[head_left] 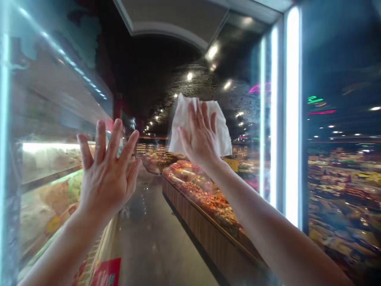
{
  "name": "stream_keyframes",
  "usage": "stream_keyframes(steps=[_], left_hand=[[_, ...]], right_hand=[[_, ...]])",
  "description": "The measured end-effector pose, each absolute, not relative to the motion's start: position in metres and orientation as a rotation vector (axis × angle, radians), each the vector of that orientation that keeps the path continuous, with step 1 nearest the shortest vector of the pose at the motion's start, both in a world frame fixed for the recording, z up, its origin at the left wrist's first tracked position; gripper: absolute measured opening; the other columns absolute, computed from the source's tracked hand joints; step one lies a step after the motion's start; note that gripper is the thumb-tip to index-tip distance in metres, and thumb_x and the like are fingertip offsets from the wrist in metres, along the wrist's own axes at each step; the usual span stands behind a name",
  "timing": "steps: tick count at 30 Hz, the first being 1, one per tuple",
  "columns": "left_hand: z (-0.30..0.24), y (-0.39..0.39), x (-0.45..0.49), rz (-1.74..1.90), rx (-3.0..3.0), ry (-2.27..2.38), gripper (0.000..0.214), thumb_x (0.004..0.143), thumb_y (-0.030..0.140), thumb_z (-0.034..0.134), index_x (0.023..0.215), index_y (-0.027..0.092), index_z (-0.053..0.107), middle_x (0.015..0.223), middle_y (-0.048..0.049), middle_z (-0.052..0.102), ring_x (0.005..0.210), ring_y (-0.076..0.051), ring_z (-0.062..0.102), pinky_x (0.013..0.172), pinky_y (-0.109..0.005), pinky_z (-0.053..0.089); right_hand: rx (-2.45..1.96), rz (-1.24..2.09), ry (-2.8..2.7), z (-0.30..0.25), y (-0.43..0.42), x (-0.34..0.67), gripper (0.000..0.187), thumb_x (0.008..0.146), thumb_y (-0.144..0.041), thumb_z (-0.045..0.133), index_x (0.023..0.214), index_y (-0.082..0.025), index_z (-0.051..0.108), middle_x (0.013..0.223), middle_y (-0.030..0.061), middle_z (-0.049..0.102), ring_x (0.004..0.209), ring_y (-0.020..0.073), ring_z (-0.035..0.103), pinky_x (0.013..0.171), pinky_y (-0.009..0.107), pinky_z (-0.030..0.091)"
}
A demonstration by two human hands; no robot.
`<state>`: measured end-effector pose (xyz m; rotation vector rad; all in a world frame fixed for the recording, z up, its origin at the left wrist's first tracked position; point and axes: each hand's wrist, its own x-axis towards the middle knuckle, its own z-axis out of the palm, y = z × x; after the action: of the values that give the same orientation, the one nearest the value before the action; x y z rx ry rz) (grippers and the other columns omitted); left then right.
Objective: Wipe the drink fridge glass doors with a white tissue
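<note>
Against the glass (241,99), the spread right hand (200,137) pins a tissue (222,129), left hand (108,174) open, seemingly empty.

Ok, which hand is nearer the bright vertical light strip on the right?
Right. The right hand, flat on a white paper towel, sits left of the vertical light strip, not touching it. The left hand, open and raised, is farther left, much farther away.

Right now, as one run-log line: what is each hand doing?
left hand: empty, fingers spread, raised to the glass pane | right hand: flat, pressing a white wipe against the glass pane
</note>
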<state>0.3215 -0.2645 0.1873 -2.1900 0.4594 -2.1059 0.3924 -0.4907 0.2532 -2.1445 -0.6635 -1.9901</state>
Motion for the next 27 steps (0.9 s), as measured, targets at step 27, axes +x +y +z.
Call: stream_keyframes(steps=[27], left_hand=[[0.118,-0.132,0.284,-2.085,-2.364,0.464,0.072,0.100,0.032,0.048,0.164,0.034,0.014,0.176,-0.0049,0.007,0.162,-0.033,-0.001,0.128,-0.071,0.001]], right_hand=[[-2.194,-1.930,-0.694,0.175,-0.304,0.346,0.070,0.107,-0.045,0.037,0.166,-0.013,0.018,0.175,0.0072,0.015,0.163,0.0269,0.000,0.134,0.056,0.004]])
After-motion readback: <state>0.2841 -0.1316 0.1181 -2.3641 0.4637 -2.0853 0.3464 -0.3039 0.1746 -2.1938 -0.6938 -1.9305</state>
